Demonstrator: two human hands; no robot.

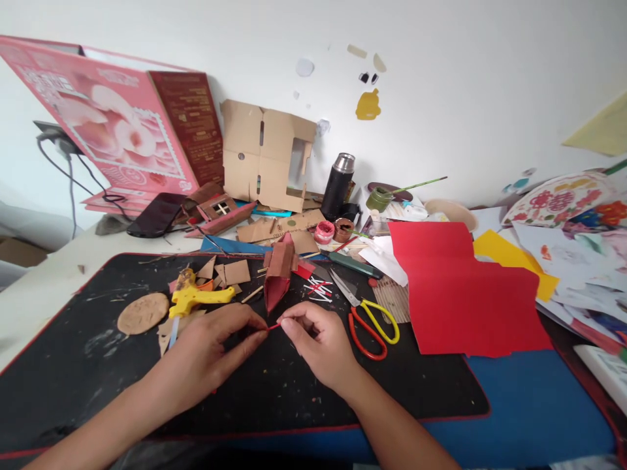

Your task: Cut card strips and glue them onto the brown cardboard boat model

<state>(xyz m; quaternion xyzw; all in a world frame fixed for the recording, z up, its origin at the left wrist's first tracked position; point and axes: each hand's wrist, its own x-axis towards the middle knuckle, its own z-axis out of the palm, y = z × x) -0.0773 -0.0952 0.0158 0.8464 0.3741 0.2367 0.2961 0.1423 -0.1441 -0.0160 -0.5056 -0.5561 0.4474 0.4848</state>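
Note:
Between the fingertips of both my hands stretches a thin red strip (274, 326), held above the black mat (313, 391). My left hand (220, 339) pinches one end; my right hand (318, 336) pinches the other. Just beyond them lies a small red and brown boat-shaped cardboard model (280, 271). White and red thin strips (318, 288) lie in a small pile behind my right hand. Scissors (365, 310) with one yellow and one red handle rest to its right. A yellow hot glue gun (196, 297) lies beyond my left hand.
Cardboard scraps (235, 273) and a round cardboard disc (142, 313) lie at left. Red paper (470, 287) spreads at right. Behind stand a black thermos (339, 186), open paint jars (324, 232), a cardboard panel (264, 156) and a pink box (117, 117). A phone (157, 214) lies back left.

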